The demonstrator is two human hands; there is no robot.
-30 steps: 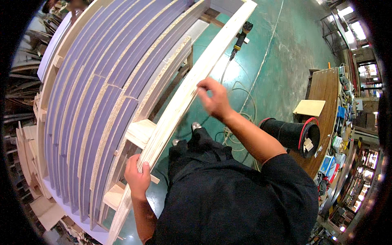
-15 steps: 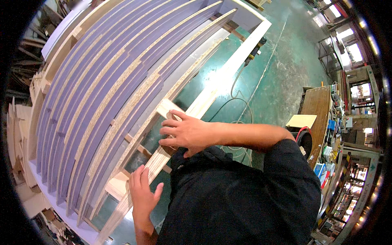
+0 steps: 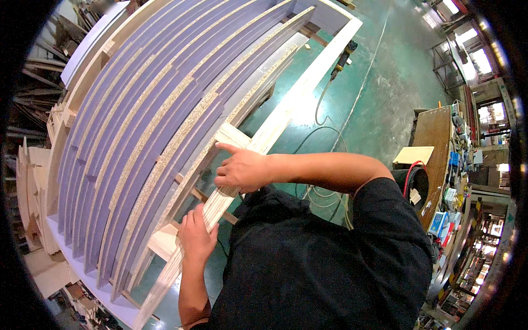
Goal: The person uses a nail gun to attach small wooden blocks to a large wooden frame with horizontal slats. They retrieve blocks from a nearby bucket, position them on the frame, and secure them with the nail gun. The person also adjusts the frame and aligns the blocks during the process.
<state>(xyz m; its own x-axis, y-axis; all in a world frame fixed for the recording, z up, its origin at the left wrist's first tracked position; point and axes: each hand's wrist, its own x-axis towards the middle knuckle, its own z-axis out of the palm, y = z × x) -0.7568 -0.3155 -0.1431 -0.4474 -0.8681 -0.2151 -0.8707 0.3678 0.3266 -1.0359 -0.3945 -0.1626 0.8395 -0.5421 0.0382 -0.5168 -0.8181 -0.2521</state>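
Head view. My right hand [image 3: 242,169] had travelled down the plywood strip [image 3: 258,146] from a point farther along it a second before, and now lay palm-down on the strip's near stretch, fingers loosely curled with the forefinger pointing away, pressing rather than clasping. My left hand [image 3: 195,234] had kept its place nearer my body, fingers flat and open against the same strip. The two hands now lay close together, which I judged to mean the pressing had been worked back toward the near end. The strip lay under both hands, its long axis running from beside my left forearm away past my right hand toward the far corner of the curved ribbed frame [image 3: 137,137]. A power tool [image 3: 342,59] lay well beyond my right hand, on the green floor [image 3: 379,99].
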